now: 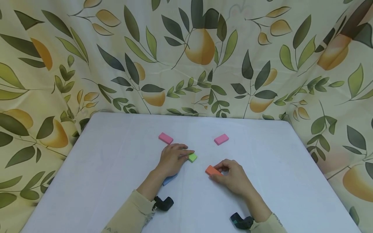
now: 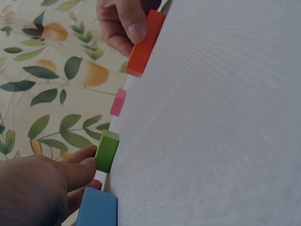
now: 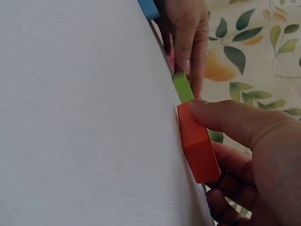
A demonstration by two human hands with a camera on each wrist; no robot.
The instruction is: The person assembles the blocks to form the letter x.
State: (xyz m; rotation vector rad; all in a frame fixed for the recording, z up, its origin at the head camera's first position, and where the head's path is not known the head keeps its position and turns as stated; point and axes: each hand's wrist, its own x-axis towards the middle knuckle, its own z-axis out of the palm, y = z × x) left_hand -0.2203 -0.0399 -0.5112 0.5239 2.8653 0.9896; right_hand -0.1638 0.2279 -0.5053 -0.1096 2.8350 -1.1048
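My left hand (image 1: 172,159) pinches a small green block (image 1: 192,157) near the middle of the white table; its far end is covered by the fingers. In the left wrist view the thumb meets the side of the green block (image 2: 107,150). An orange block (image 1: 213,170) lies to the right and nearer, between the thumb and fingers of my right hand (image 1: 233,176). The right wrist view shows the thumb on the upper end of the orange block (image 3: 200,141). Beneath my left wrist sits a blue block (image 1: 170,179), partly hidden by the hand.
Two pink blocks lie farther back, one pink block (image 1: 165,138) just beyond my left hand and another pink block (image 1: 221,139) to the right. The white table (image 1: 116,155) ends at a leaf-and-fruit patterned curtain (image 1: 180,71).
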